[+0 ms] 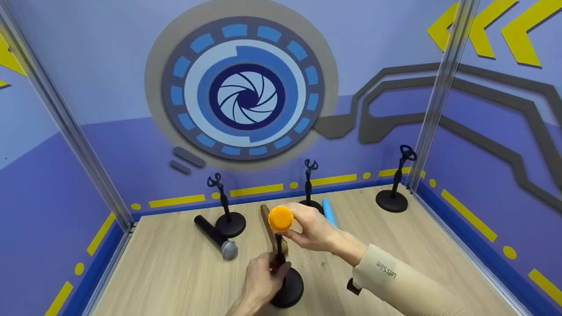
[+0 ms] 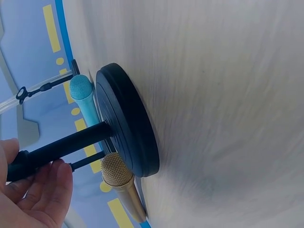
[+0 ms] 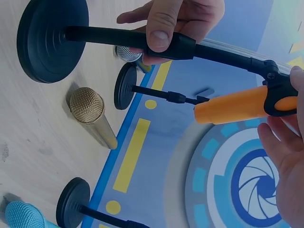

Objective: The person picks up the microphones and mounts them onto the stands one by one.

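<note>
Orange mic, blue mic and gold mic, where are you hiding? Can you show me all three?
Orange mic (image 3: 232,105): right wrist view, on its handle.
Blue mic (image 2: 81,87): left wrist view, on its round head.
Gold mic (image 3: 86,105): right wrist view, on its mesh head.

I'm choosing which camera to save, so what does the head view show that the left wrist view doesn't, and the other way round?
Only head: the orange microphone, the right hand holding it and the black microphone. Only left wrist: the blue microphone's mesh head. Both: the left hand gripping a black stand, the gold microphone and the blue handle.
</note>
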`<state>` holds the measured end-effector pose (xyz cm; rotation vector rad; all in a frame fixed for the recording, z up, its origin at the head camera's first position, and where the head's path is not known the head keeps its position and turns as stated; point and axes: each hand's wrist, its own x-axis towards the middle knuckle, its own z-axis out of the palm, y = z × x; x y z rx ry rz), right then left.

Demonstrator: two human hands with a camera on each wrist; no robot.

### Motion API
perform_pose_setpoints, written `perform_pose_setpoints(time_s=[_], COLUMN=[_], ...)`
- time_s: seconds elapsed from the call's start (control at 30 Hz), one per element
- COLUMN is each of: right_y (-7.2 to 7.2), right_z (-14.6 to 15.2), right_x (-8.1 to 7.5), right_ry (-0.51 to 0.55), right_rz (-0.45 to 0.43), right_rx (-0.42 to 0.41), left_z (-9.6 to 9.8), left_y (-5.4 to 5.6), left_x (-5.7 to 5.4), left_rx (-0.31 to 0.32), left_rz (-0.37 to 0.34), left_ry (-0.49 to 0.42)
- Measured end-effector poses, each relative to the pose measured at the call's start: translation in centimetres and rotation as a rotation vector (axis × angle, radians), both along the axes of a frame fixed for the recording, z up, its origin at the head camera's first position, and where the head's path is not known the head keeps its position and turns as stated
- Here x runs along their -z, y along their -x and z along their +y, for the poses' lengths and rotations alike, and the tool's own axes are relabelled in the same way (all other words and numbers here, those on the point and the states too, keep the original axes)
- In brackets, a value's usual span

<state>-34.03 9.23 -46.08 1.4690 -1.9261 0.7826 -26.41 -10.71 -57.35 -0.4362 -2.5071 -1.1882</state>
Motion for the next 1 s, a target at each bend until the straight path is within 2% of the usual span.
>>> perform_pose_setpoints(time_s=[0.17,0.3,0.57,0.77,1.0], right_y=[0.1,0.1,-0.2,-0.3,-1.0], right_z=[0.3,0.8,1.9,2.6,3.0], right_x=[0.2,0.4,1.3,3.1,5.9], right_ry=[0.01,0.013,-0.002,0.003,0.017], right_rz=[0.023,0.002,-0.053,-0.064,-0.166], right_rx=[-0.016,-0.018,0.035,0.081,0.143], left_z=[0.0,0.0,0.1,0.1,0.1], left_y=[0.0,0.0,0.0,0.0,0.1], left_x=[0.1,0.2,0.3,0.6,0.7], left_rx=[-0.007,0.004,-0.002,-0.002,0.003], left_rz=[-0.005,-0.001,0.07,0.114,0.104], left_ry=[-0.005,-0.019,-0.004,0.016,0.013])
